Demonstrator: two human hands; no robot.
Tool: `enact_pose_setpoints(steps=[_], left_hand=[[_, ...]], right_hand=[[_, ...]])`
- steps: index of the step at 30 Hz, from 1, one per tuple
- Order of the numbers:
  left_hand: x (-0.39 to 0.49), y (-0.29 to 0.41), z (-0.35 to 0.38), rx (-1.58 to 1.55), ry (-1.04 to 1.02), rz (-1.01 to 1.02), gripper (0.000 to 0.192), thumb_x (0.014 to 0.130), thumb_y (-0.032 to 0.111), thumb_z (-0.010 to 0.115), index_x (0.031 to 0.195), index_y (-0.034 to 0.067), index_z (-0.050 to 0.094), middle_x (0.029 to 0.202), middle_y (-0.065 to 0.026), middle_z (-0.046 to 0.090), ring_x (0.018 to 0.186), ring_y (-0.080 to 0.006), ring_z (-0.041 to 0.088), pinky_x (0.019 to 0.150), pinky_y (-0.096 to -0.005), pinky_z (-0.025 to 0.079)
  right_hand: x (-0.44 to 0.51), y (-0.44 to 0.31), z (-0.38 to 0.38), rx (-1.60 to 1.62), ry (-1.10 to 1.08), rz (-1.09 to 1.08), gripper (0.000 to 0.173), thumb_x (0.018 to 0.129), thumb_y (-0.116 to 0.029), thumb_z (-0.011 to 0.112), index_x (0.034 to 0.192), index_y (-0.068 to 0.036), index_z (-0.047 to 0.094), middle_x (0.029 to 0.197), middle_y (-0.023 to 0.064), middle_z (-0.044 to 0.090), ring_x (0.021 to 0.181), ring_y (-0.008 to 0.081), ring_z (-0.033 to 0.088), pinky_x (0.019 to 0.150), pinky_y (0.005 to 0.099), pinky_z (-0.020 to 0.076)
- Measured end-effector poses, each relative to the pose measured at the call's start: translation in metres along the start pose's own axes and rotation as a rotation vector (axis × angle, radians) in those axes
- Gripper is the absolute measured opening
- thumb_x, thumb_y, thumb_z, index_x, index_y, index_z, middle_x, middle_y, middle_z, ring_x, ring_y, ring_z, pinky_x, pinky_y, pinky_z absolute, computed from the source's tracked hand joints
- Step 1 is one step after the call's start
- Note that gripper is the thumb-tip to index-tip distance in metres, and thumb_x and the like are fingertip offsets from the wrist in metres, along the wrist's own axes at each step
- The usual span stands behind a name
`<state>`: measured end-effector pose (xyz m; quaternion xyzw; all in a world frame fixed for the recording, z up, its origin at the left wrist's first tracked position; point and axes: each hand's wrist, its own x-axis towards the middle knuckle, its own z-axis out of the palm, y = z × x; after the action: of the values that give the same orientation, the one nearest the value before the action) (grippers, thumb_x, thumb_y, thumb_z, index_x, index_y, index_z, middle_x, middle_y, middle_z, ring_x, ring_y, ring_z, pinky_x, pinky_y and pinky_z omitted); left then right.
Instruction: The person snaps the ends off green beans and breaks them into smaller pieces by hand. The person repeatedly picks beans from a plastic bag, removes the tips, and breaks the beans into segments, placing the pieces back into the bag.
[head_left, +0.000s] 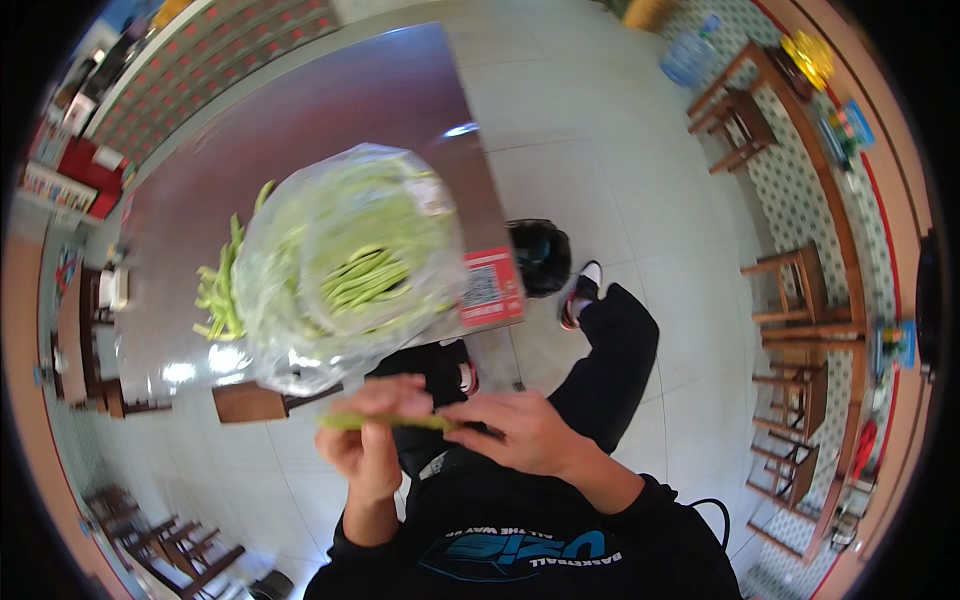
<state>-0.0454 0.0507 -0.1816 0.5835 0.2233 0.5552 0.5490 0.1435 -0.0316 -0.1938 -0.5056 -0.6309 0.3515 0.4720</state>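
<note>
Above my lap, a green bean pod lies level between my two hands. My left hand grips one end, with the thumb below and the fingers bent over the top. At the other end, the thumb and fingertips of my right hand pinch the tip. Just beyond them a clear plastic bag, opened at the top, rests on the table. Many green beans show through its mouth. Left of the bag is a loose pile of beans on the tabletop.
A red card with a printed code lies at the table's right corner. Below that edge stands a bin lined with a black bag, near my shoe. A wooden stool is by the table's near edge. Wooden chairs line the right wall.
</note>
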Motion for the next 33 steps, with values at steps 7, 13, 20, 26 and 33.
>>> enact_pose_setpoints(steps=[7,13,20,26,33], left_hand=[[-0.015,-0.040,0.072,0.120,-0.702,-0.459,0.019,0.098,0.010,0.068,0.109,-0.005,0.073,0.099,-0.0217,0.079,0.090,-0.0343,0.076,0.085,-0.0440,0.060],[0.001,-0.097,0.143,0.191,-1.076,-0.698,0.025,0.102,0.012,0.068,0.124,0.001,0.069,0.116,-0.0145,0.076,0.100,-0.0387,0.074,0.087,-0.0438,0.060],[0.007,-0.167,0.170,0.022,-1.073,-0.944,0.030,0.111,0.018,0.056,0.137,0.004,0.054,0.125,-0.0096,0.076,0.107,-0.0335,0.073,0.096,-0.0463,0.053],[0.031,-0.199,0.175,-0.039,-1.028,-1.065,0.027,0.111,0.013,0.052,0.132,0.003,0.066,0.115,-0.0137,0.069,0.103,-0.0299,0.069,0.090,-0.0377,0.055],[0.012,-0.193,0.166,-0.215,-0.690,-1.196,0.027,0.109,0.000,0.055,0.133,-0.002,0.041,0.124,-0.0185,0.061,0.105,-0.0172,0.064,0.093,-0.0318,0.054]], right_hand=[[-0.105,0.072,-0.022,0.346,-0.165,0.465,0.023,0.099,-0.021,0.075,0.117,-0.007,0.073,0.095,0.0100,0.073,0.082,0.0277,0.070,0.075,0.0371,0.0545],[-0.177,0.122,-0.004,0.325,-0.126,0.640,0.024,0.100,-0.018,0.066,0.114,0.001,0.070,0.113,0.0169,0.074,0.108,0.0299,0.072,0.093,0.0380,0.0557],[-0.177,0.139,-0.028,0.578,0.005,0.996,0.023,0.099,-0.019,0.067,0.113,-0.001,0.071,0.110,0.0163,0.074,0.104,0.0305,0.073,0.091,0.0386,0.0568],[-0.168,0.158,-0.036,0.634,0.058,1.157,0.022,0.098,-0.019,0.068,0.112,-0.003,0.071,0.107,0.0158,0.075,0.102,0.0310,0.074,0.089,0.0391,0.0577],[-0.146,0.162,-0.034,0.568,0.115,1.176,0.021,0.097,-0.018,0.070,0.112,-0.004,0.071,0.105,0.0150,0.076,0.098,0.0307,0.075,0.086,0.0390,0.0586]])
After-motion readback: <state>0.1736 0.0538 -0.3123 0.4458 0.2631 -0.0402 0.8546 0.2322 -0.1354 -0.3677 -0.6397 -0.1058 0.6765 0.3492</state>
